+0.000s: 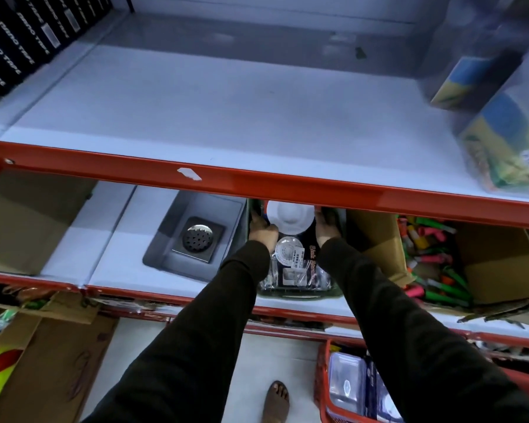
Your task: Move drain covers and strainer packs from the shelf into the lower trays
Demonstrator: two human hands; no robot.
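On the lower shelf a dark green tray (300, 295) holds strainer packs (290, 257) in clear wrap and a white round drain cover (290, 219) at its far end. My left hand (261, 232) grips the tray's left wall, and my right hand (326, 228) grips its right wall. Both arms reach in under the red edge of the upper shelf. Left of it, a grey tray (165, 239) holds one square steel drain cover (197, 239) with a perforated round centre. The upper shelf (226, 111) is bare in the middle.
Black tape boxes (19, 47) line the upper shelf's left, blurred yellow-blue packs (501, 132) its right. A cardboard box (434, 261) of coloured items sits right of the green tray. A red basket (327, 389) with packs stands on the floor beside my foot (276, 401).
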